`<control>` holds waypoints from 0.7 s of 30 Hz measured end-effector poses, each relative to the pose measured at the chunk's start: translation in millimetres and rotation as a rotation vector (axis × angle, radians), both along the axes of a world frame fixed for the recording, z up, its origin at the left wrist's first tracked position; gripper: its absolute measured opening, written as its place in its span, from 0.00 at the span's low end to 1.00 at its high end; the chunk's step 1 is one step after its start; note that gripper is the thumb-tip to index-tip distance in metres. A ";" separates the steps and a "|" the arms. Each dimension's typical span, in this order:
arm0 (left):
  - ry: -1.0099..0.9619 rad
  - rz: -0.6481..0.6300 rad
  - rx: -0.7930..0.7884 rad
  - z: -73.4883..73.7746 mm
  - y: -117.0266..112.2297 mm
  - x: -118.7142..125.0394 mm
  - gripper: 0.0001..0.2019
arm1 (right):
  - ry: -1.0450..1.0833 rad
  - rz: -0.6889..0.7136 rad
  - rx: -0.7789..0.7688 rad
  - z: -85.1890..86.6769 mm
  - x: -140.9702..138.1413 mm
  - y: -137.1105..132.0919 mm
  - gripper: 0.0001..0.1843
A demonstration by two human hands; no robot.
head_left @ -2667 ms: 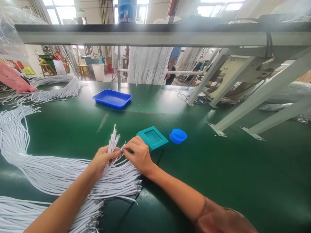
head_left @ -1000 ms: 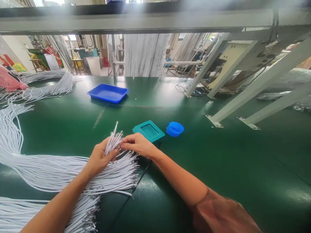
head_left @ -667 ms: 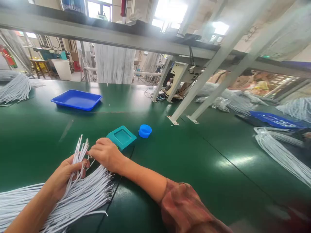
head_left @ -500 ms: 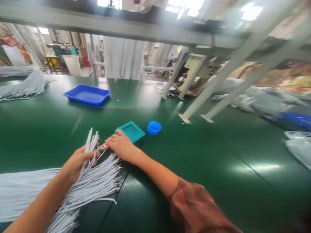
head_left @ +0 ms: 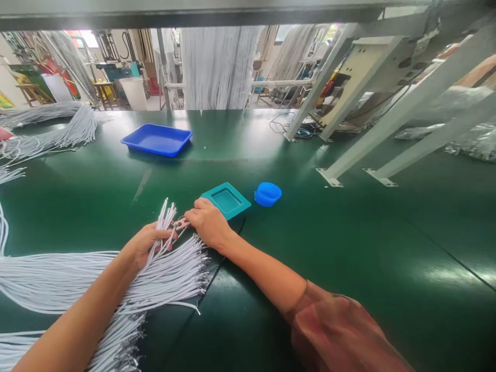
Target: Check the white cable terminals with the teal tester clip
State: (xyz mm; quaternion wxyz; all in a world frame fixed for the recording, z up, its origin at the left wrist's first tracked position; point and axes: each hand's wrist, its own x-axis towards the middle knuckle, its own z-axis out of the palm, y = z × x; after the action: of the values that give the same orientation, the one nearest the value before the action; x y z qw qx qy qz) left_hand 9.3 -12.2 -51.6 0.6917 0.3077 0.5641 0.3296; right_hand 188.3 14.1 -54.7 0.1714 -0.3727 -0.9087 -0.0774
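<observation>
My left hand (head_left: 147, 244) is closed around a small upright bunch of thin white cords (head_left: 165, 219), their ends sticking up above my fingers. A large flat spread of the same white cords (head_left: 77, 279) lies on the green table under that hand. My right hand (head_left: 207, 222) is closed just to the right, pinching a small pinkish tool or clip (head_left: 180, 224) against the bunch. A teal square tray (head_left: 226, 200) sits right behind my right hand, with a small round blue cup (head_left: 267, 194) beside it.
A blue rectangular tray (head_left: 157, 139) lies farther back on the green table (head_left: 349, 248). More white cord bundles (head_left: 54, 135) rest at the far left. White metal frame legs (head_left: 383, 129) slant down onto the table at the right. Hanging white cords (head_left: 219, 67) fill the background.
The view swung right, then back to the left. My right hand went down to the table by the teal tray and now pinches a small pinkish piece at the bunch; my left hand kept its grip.
</observation>
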 end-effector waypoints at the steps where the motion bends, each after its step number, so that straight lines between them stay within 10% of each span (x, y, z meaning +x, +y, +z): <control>1: 0.010 0.000 -0.011 0.6 0.3 0.3 0.09 | -0.007 0.004 -0.004 0.2 -0.2 0.2 0.10; 8: 0.038 0.023 0.003 3.0 -1.3 3.6 0.08 | -0.027 0.006 -0.044 8.4 2.9 0.1 0.10; 14: 0.009 0.023 0.017 1.1 -2.0 1.0 0.12 | 0.112 -0.435 0.011 5.2 10.4 5.3 0.26; 21: -0.033 0.083 0.014 4.7 -8.2 -0.9 0.12 | 0.140 -0.448 -0.033 0.6 12.5 5.7 0.24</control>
State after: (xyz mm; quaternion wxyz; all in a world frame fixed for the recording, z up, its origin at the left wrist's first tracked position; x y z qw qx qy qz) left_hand 8.4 -20.4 -46.8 0.6846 0.2834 0.5624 0.3670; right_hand 200.9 19.8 -54.1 0.2064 -0.5720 -0.7905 -0.0726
